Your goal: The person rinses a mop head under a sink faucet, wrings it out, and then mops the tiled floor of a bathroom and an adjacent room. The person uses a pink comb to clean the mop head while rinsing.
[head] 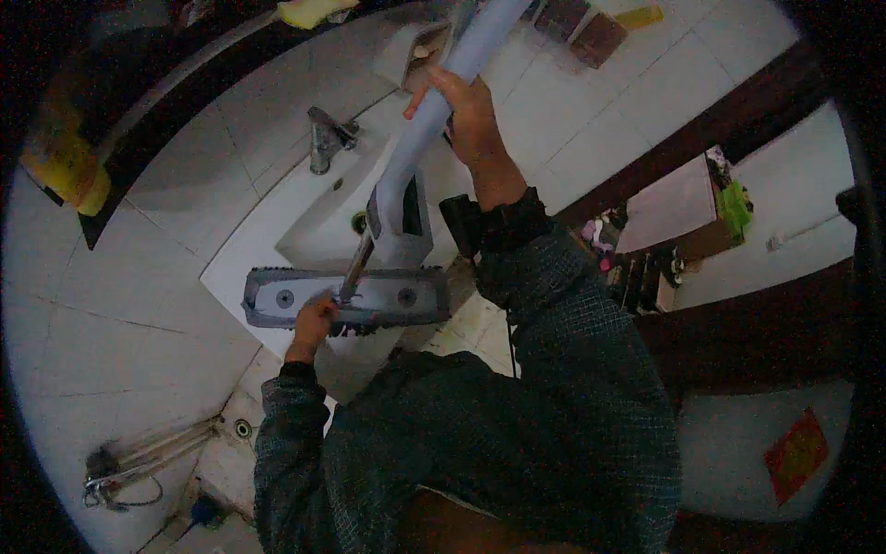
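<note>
A mop with a flat rectangular head [374, 294] and dark fringed edges lies across the front of a white washbasin [242, 242]. My right hand [471, 114] is wrapped around the thick pale handle [432, 114], high up near the top of the view. At the middle of the mop head, my left hand [317, 320] touches the plate near the foot of a thin metal rod [356, 270]. Whether its fingers grip anything there is too dim to tell. Behind the handle stands a chrome faucet [325, 142] at the basin's back edge.
A dark-edged shelf [173, 97] with a yellow cloth [69, 180] curves along the upper left. A soap dish [422, 52] is on the tiled wall behind the handle. Pipes [159, 447] and a floor drain [242, 429] lie at lower left. A cabinet [668, 204] with items stands at right.
</note>
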Motion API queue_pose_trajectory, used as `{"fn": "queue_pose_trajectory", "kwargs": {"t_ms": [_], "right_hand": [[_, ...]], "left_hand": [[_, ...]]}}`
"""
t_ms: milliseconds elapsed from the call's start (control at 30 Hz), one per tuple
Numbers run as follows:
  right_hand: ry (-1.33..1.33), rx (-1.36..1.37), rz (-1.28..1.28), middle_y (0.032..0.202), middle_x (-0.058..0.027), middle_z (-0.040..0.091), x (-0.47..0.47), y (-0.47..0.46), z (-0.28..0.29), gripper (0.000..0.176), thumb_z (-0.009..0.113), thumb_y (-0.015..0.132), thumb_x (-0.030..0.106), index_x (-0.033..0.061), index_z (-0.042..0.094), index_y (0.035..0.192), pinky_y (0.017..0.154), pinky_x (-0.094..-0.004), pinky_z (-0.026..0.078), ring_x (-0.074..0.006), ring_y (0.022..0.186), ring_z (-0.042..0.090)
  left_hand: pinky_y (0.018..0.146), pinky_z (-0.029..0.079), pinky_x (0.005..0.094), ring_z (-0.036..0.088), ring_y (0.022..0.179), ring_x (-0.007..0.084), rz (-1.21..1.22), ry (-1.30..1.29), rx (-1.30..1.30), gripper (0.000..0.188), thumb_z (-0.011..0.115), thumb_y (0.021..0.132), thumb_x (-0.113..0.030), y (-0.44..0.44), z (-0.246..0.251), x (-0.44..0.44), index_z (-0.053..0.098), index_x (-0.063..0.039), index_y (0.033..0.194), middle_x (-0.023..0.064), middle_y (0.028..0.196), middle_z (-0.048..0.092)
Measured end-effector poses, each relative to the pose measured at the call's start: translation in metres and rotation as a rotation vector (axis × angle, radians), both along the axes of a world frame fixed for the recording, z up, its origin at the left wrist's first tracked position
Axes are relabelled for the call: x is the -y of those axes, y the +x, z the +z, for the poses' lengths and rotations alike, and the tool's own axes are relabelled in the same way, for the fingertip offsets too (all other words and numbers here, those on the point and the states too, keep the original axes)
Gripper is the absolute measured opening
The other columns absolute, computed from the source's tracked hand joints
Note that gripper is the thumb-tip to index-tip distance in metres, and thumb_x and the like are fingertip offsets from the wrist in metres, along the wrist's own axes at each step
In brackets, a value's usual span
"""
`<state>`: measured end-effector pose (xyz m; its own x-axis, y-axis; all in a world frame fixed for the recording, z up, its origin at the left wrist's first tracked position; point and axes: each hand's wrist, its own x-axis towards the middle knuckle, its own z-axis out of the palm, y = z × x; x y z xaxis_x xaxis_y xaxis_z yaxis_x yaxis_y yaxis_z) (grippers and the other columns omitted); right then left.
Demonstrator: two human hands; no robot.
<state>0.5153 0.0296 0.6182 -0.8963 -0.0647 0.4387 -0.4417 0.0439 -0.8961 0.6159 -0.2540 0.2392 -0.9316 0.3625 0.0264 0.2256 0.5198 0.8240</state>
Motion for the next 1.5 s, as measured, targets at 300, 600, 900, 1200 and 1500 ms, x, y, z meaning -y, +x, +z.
{"fn": "queue_pose_trajectory", "kwargs": {"t_ms": [300,600,900,1200,1500], "right_hand": [[-0.237,0.160,0.088,0.080,-0.0066,0.058,-0.027,-0.041,-0.041,0.029,0.046,0.092,0.031,0.0046,0.055,0.098,0.071,-0.0342,0.046,-0.0188,0.076,0.058],[0.573,-0.112,-0.307,0.083,-0.0095,0.063,-0.085,0.053,-0.180,0.030,0.050,0.088,0.029,0.0005,0.061,0.091,0.072,-0.0349,0.048,-0.0215,0.077,0.060],[0.811,0.316,0.453,0.084,-0.0148,0.059,0.022,0.123,-0.326,0.035,0.061,0.083,0.032,0.0019,0.055,0.100,0.069,-0.0368,0.046,-0.0261,0.080,0.059],[1.073,0.250,0.353,0.079,-0.0173,0.056,0.018,0.150,-0.338,0.027,0.060,0.078,0.026,0.0027,0.054,0.091,0.067,-0.0468,0.043,-0.0383,0.076,0.054],[0.900,0.110,0.207,0.074,-0.0114,0.054,-0.008,0.147,-0.386,0.015,0.059,0.084,0.019,0.0047,0.059,0.080,0.060,-0.0419,0.044,-0.0300,0.066,0.054]], "left_hand": [[0.067,0.044,0.0423,0.058,0.079,0.0352,0.024,-0.116,-0.090,0.010,0.050,0.077,-0.012,0.001,0.000,0.002,0.059,-0.013,0.081,0.0136,0.082,0.061],[0.067,0.046,0.0407,0.059,0.077,0.0323,-0.010,-0.078,0.043,0.008,0.056,0.077,-0.015,0.011,0.019,0.003,0.059,-0.014,0.085,0.0117,0.078,0.061],[0.073,0.045,0.0312,0.059,0.078,0.0185,-0.004,0.047,0.272,0.010,0.057,0.080,-0.011,0.003,0.016,0.009,0.061,-0.012,0.090,0.0048,0.086,0.063],[0.070,0.045,0.0331,0.058,0.075,0.0222,0.101,0.046,0.221,0.010,0.062,0.078,-0.016,0.004,0.003,0.007,0.062,-0.012,0.087,0.0071,0.081,0.062],[0.069,0.045,0.0424,0.058,0.084,0.0363,0.081,-0.082,0.067,0.012,0.056,0.082,-0.019,0.008,-0.002,0.007,0.058,-0.014,0.093,0.0145,0.086,0.062]]}}
